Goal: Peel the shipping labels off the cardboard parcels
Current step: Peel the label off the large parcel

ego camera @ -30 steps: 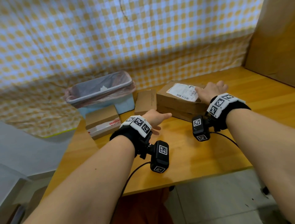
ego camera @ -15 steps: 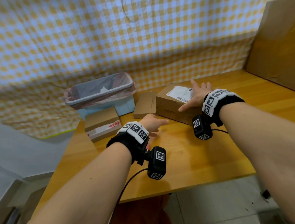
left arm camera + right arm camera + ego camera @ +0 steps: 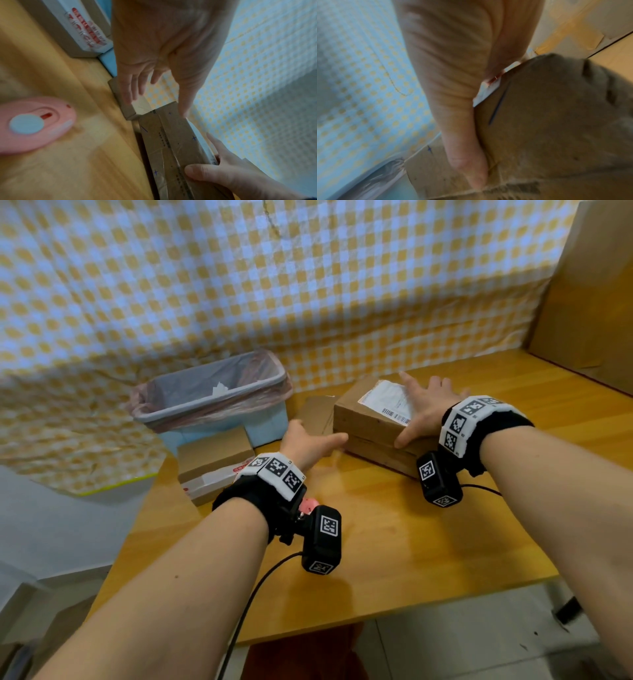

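Left to right: light-blue plastic bin lined with a pinkish bag point(image 3: 219, 402) at the back left of the table, scrap of white paper inside. In front of it a small brown cardboard box with white tape printed in red point(image 3: 214, 462); red characters too blurred to read. Pink oval box cutter with a pale round button point(image 3: 32, 124) lies on the wood beneath the left wrist. Left hand point(image 3: 310, 441) hovers with fingers straight and spread, holding nothing, thumb tip near the left corner of the large parcel. Flat brown cardboard packet point(image 3: 315, 414) sits between bin and parcel. Large brown cardboard parcel point(image 3: 366, 422) sits mid-table, blue star marks and unreadable print on its side; white shipping label with barcode point(image 3: 388, 400) stuck on its top, text illegible. Right hand point(image 3: 424, 409) lies flat on the parcel top over the label's right end, fingers straight, thumb down the front face. Surface: yellow-orange wooden table point(image 3: 376, 542). Behind: wrinkled yellow-and-white checked cloth point(image 3: 308, 285); big cardboard sheet point(image 3: 596, 285) at far right; grey tiled floor point(image 3: 462, 642) below.
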